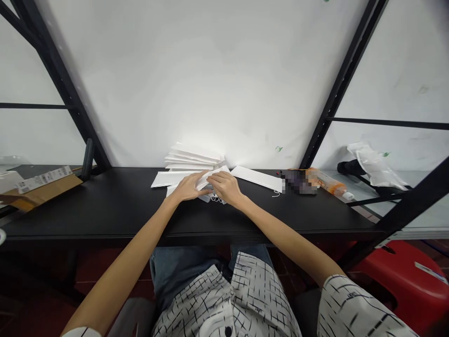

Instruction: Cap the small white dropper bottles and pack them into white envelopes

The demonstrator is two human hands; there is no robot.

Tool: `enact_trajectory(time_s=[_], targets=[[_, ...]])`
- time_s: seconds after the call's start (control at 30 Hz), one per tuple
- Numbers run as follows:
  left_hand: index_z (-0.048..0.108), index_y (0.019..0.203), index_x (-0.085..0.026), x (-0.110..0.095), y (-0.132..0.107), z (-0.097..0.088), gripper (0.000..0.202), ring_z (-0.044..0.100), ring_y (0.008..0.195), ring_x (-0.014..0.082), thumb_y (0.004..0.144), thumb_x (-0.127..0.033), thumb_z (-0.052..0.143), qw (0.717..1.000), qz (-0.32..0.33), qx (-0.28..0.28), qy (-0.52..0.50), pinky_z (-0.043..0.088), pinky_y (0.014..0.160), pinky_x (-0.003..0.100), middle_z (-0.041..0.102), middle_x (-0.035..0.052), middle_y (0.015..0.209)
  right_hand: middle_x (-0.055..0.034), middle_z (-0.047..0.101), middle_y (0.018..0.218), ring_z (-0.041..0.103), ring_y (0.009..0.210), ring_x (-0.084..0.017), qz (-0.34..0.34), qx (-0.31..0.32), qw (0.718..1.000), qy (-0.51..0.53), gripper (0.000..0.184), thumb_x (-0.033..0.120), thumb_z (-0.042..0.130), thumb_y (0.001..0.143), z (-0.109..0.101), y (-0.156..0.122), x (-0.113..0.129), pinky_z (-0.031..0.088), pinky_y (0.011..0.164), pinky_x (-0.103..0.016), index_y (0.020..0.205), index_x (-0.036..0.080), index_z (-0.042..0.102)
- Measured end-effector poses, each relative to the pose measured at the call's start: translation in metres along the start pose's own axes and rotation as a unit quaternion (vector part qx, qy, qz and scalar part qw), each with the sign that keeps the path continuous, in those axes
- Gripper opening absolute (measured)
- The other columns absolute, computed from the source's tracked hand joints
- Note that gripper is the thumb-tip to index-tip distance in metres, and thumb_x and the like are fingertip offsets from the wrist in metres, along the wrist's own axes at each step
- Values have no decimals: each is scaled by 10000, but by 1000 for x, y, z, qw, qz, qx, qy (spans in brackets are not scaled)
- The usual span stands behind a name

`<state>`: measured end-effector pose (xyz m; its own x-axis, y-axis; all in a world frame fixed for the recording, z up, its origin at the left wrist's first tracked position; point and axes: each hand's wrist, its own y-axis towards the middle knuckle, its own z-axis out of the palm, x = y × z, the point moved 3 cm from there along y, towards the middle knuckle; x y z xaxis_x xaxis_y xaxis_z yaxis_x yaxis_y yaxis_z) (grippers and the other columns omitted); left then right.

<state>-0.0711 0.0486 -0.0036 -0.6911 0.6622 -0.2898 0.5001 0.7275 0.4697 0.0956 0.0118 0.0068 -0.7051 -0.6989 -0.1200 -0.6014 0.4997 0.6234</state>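
My left hand (189,187) and my right hand (227,187) meet at the middle of the black table (105,206). Both are closed on a flat white paper bag (210,177), fingers pressing its edge. White string handles (216,199) show under my right hand. Behind the hands stands a leaning stack of folded white bags (192,157). One more white bag (257,178) lies flat to the right, another (166,179) to the left.
A cardboard box with a label (38,187) sits at the table's left end. An orange tube-like object (329,185) and a blurred item lie at the right. Black frame bars cross both sides. A red stool (403,276) stands low right. A white wall backs the table.
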Motion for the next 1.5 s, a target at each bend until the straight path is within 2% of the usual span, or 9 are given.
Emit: enact_trajectory(time_s=[0.13,0.3,0.4,0.6,0.77,0.93,1.07,1.23,1.5], targets=[[417,1448,-256,7,1,-2,734,531,1243,313,801,-533,627,998,-23,-48,34,441,1008,430,567,84,1373,-130,600,1312,530,1207,-255,14,-59,998,22,339,246,384,969,-8,3,-4,433,975,-396,1132,190,676],[496,1391,-269,16,1,-8,612,586,1135,307,809,-400,635,993,-50,-71,79,474,929,392,628,73,1238,-118,659,1195,621,1051,-216,199,-127,971,26,358,289,395,957,-28,-2,-44,477,873,-314,1111,168,694],[564,1324,-264,17,2,-11,496,594,1117,297,837,-350,592,992,-52,-73,93,473,925,394,652,66,1203,-55,729,987,666,830,-189,278,-17,960,41,266,261,489,895,-31,-14,-73,482,778,-295,960,199,739],[626,1248,-240,12,2,-12,453,595,1145,274,802,-254,547,989,-47,-63,124,469,968,380,656,56,1248,-20,682,639,621,556,-134,286,254,904,189,210,287,627,806,-18,-37,-93,456,538,-213,918,151,740],[614,1271,-225,13,2,-9,520,596,1142,280,756,-236,543,989,-43,-54,130,496,944,381,633,68,1279,-44,714,783,602,531,-123,299,253,877,277,534,251,665,776,-14,-34,-81,445,435,-194,1289,136,573],[626,1251,-212,14,3,-6,502,593,1147,285,757,-252,542,990,-38,-46,126,495,955,390,632,83,1269,-25,709,758,586,534,-133,282,263,891,240,576,199,632,745,-13,-29,-71,445,474,-218,1314,139,560],[616,1267,-212,11,2,-6,527,599,1129,286,745,-257,559,992,-31,-45,118,501,934,388,630,81,1264,-7,703,749,604,580,-139,280,239,917,156,437,225,659,722,-11,-28,-76,454,584,-233,1154,168,681],[626,1258,-185,11,3,-5,522,615,1082,295,796,-424,583,994,-35,-40,99,507,885,383,640,97,1230,20,699,757,554,470,-110,314,122,927,162,628,214,570,794,-18,-31,-88,475,641,-248,1417,220,491],[621,1269,-186,12,3,-4,549,619,1055,286,820,-498,572,994,-40,-24,96,499,859,367,643,97,1206,-15,642,845,583,530,-106,348,-5,903,250,529,214,561,763,-20,-28,-89,532,561,-246,1291,201,592]])
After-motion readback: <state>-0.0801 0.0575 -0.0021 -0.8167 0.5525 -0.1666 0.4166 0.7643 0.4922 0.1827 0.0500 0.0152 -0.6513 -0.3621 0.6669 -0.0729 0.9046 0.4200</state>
